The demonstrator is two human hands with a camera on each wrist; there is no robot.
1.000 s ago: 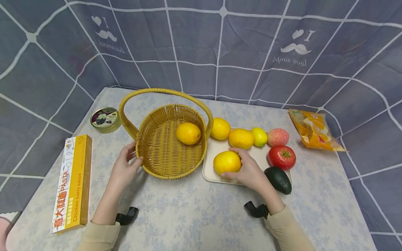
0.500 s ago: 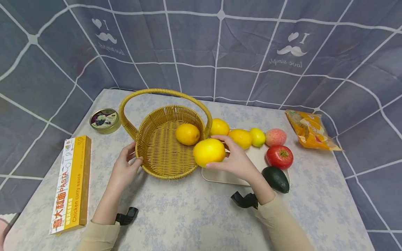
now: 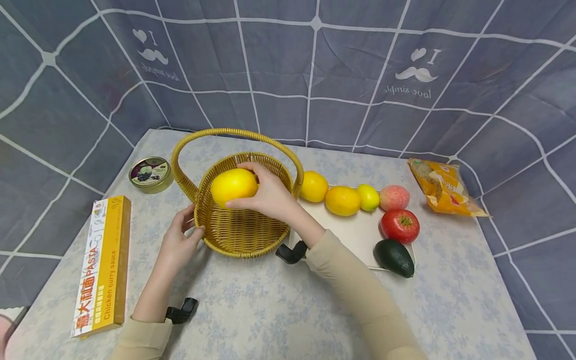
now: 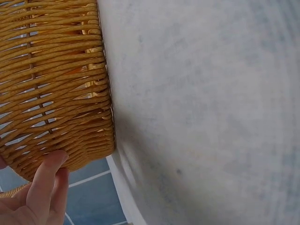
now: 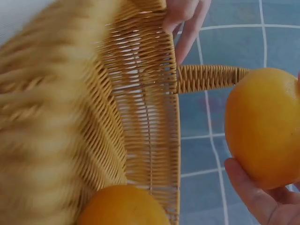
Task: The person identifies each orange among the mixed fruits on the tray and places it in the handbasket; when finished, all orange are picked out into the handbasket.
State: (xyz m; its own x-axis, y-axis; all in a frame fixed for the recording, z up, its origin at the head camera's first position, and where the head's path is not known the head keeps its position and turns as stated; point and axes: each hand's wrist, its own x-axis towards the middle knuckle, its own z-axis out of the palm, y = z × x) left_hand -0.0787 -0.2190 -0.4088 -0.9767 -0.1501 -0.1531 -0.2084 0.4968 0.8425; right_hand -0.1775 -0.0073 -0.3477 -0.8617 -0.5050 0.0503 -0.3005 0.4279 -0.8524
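Note:
My right hand (image 3: pixel 275 197) holds a large yellow-orange fruit (image 3: pixel 233 187) above the yellow woven basket (image 3: pixel 243 235), thumb on the near side and fingers on the far side. In the right wrist view, this smooth oval fruit (image 5: pixel 262 126) is level with the basket rim, beside the handle. Another orange-yellow fruit (image 5: pixel 123 206) lies inside the basket; in the head view my right hand covers it. My left hand (image 3: pixel 180 242) grips the basket's left rim, thumb over the edge. In the left wrist view, its fingers (image 4: pixel 44 183) press the outer wall.
Right of the basket, a cream tray (image 3: pixel 337 240) bears two yellow-orange fruits (image 3: pixel 343 201), a lemon (image 3: pixel 368 198), a peach (image 3: pixel 394 198), a red pomegranate-like fruit (image 3: pixel 400 226) and a dark green avocado (image 3: pixel 394 258). A pasta box (image 3: pixel 102 265), round tin (image 3: pixel 150 175) and orange food bag (image 3: pixel 443 187) stand around.
My right hand has lifted the yellow-orange fruit off the tray and carried it left, over the rim, to above the basket. The left hand has stayed on the basket.

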